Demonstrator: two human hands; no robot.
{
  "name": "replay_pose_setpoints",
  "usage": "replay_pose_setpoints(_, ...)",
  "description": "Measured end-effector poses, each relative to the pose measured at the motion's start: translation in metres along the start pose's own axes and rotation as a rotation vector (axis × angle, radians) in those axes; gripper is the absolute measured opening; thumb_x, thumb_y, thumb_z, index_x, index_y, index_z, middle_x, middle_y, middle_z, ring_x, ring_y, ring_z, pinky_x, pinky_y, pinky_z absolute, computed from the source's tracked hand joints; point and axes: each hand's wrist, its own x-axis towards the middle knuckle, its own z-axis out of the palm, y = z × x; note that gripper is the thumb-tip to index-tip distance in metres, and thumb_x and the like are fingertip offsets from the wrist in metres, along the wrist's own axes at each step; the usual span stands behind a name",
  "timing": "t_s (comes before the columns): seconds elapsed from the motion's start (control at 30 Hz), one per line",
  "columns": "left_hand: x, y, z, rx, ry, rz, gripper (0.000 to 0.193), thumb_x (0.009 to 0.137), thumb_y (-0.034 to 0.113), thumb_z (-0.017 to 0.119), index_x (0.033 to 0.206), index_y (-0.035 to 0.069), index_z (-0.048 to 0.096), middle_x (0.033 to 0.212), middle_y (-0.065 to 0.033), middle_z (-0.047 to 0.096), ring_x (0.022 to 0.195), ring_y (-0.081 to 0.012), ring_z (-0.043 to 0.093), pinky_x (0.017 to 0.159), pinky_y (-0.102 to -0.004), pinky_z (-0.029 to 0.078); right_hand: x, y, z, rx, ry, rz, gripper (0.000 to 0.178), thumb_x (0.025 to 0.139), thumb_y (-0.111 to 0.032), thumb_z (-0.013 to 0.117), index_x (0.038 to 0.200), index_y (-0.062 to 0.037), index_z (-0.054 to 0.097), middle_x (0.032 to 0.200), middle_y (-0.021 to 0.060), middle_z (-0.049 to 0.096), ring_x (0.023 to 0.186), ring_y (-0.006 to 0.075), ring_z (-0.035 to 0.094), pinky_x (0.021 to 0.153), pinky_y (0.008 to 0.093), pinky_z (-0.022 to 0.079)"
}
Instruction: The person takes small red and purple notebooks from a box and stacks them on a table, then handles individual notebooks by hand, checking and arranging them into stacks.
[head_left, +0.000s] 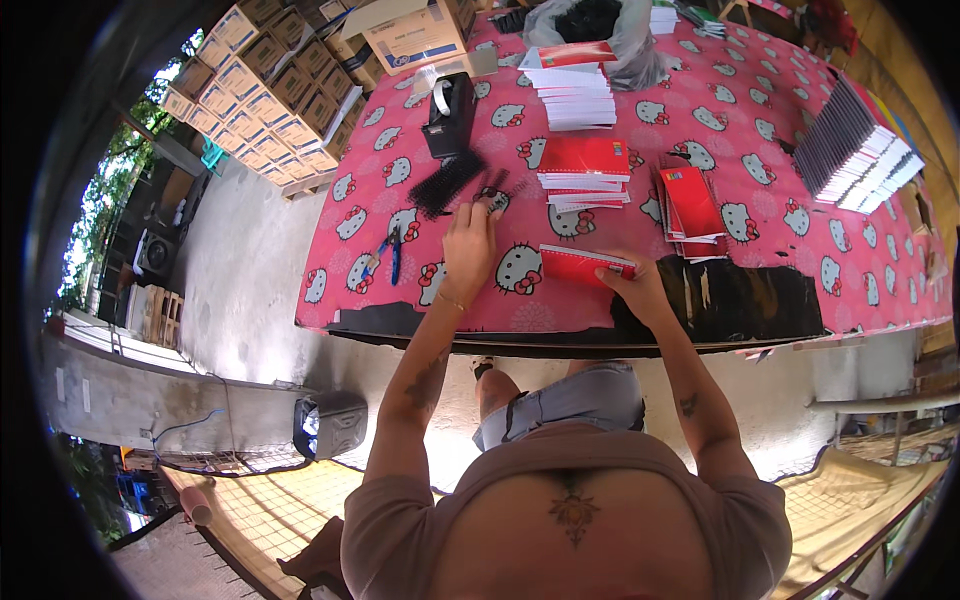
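Observation:
My right hand [637, 290] grips a red-covered notebook [566, 264] at its right end, thumb on the cover, close to the table's near edge. My left hand [468, 245] reaches forward to the left of it. Its fingers are drawn together at a loose black binding coil [491, 192], slightly blurred. A pile of black binding coils [447, 184] lies just beyond and left of that hand. Blue-handled pliers [396, 260] rest on the table to its left. Ahead of my right hand stand a stack of red notebooks [585, 158] and a smaller, uneven red stack [690, 205].
A pink patterned cloth [520, 300] covers the table, torn to black at the near edge. Farther back are a black tape dispenser [449, 118], a white-edged notebook stack [572, 98] and a plastic bag [640, 45]. Tall notebook stacks [850, 150] stand right; cartons [265, 95] are piled left.

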Motion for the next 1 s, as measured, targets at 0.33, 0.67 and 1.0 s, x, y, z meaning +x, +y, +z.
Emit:
replay_pose_setpoints(0.33,-0.022,0.057,-0.054,-0.49,-0.194,-0.081,0.018,0.087,0.016,0.071,0.102,0.005,0.073,0.076,-0.0103,0.063,0.062,-0.023,0.06,0.053,-0.0331,0.044,-0.001,0.005,-0.003,0.058,-0.024,0.108,0.025,0.089,-0.006,0.07,0.114,-0.0027,0.069,0.094,-0.0025,0.068,0.085,0.0031,0.056,0.075,0.0207,0.047)
replay_pose_setpoints(0.67,-0.019,0.051,-0.041,-0.415,-0.336,-0.248,0.021,0.094,0.021,0.066,0.088,0.001,0.069,0.062,-0.011,0.06,0.051,-0.0217,0.058,0.049,-0.0338,0.043,-0.002,0.001,-0.002,0.075,-0.013,0.082,0.024,0.089,-0.007,0.071,0.112,-0.0022,0.069,0.091,-0.0034,0.067,0.084,0.0031,0.057,0.074,0.0199,0.046)
replay_pose_setpoints(1.0,-0.011,0.056,-0.041,-0.595,-0.276,-0.151,0.015,0.092,0.016,0.068,0.096,0.002,0.068,0.072,-0.0068,0.064,0.061,-0.0141,0.061,0.057,-0.0279,0.046,-0.001,0.002,-0.002,0.058,-0.004,-0.011,0.022,0.089,-0.008,0.071,0.11,-0.0012,0.069,0.09,-0.0023,0.067,0.084,0.0044,0.057,0.075,0.0218,0.047)
